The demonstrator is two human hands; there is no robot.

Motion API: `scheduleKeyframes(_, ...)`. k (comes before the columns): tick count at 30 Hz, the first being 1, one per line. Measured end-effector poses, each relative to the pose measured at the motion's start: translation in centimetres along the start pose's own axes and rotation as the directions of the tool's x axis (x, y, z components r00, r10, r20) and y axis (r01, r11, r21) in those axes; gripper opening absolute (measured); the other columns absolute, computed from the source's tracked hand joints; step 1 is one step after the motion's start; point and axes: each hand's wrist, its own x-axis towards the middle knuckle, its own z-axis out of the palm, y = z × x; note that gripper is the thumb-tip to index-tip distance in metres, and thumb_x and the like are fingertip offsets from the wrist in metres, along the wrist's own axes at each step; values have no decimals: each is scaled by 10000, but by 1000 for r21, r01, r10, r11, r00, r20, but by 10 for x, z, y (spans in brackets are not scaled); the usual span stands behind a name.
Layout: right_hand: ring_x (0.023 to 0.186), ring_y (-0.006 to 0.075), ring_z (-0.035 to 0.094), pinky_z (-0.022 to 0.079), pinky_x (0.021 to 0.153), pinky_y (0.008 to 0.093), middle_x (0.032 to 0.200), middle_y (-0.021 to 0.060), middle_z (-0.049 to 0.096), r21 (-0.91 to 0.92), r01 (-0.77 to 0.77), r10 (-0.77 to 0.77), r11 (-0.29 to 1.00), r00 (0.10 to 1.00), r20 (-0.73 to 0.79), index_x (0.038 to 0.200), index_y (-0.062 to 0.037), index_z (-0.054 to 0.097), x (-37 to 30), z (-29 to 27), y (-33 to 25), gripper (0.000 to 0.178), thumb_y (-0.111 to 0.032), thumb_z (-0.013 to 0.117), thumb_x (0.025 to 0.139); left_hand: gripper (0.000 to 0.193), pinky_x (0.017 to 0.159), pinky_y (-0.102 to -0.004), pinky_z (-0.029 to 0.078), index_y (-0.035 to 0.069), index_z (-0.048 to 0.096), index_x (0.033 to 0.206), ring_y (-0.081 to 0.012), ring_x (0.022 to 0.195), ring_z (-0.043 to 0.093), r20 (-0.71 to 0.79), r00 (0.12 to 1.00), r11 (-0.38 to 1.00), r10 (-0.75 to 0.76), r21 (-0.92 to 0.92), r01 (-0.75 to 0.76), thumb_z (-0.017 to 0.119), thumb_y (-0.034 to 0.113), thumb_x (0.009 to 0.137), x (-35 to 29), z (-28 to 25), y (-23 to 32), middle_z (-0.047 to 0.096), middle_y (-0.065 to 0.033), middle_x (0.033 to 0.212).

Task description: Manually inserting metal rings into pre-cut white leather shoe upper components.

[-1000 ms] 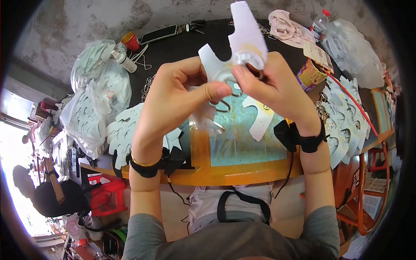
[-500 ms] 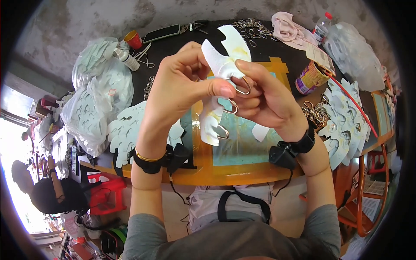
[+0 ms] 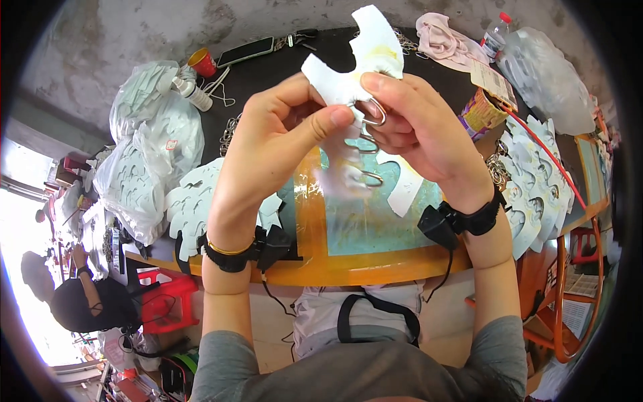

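Both my hands hold up a white, curved cut-out strip with yellowish stains, above the table. My left hand pinches it between thumb and fingers near the middle. My right hand grips the same strip beside a metal ring, thumb on the white material. More rings stick out along the strip's lower part, which hangs slightly blurred below my left thumb. Another white cut-out piece shows under my right hand, over the teal mat.
Stacks of white cut-outs lie at left and right, with loose metal rings beside the right stack. Around them are plastic bags, a purple-yellow cup, a red stick, a phone and a bottle. Another person sits far left.
Both hands have risen a little with the strip, whose upper end now reaches farther up. The strip's rings have shifted right. More of the white piece over the mat shows.
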Motion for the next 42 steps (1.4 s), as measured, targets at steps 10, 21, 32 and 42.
scheduleKeyframes(10,371,4,149,133,326,175,470,-109,203,441,-464,356,768,882,308,630,-107,441,-4,1,-6,366,-272,499,952,193,861,-366,390,95,688,837,-239,1025,497,58,653,546,755,495,-676,744,181,673,7,3,-7,564,-102,1106)
scheduleKeyframes(21,444,5,216,210,372,182,562,-93,286,351,-130,172,927,981,-92,778,-80,525,-5,2,-6,348,-390,527,936,148,783,-304,381,104,687,835,-188,819,509,81,655,437,752,683,-585,740,179,718,7,4,-5,676,27,917)
scheduleKeyframes(32,886,141,605,508,794,244,995,99,600,-711,442,-616,547,788,16,1085,46,621,-13,14,0,336,36,690,756,93,767,-256,417,-16,634,839,-139,886,503,-224,856,881,466,212,-424,688,38,788,1,8,-10,646,-83,969)
scheduleKeyframes(42,857,135,598,495,757,238,968,94,604,-747,439,-632,500,774,32,1052,50,627,-15,16,3,288,41,683,769,172,758,-231,445,-52,599,941,-115,880,539,-167,878,894,448,88,-439,668,52,824,-2,8,-10,597,-89,964)
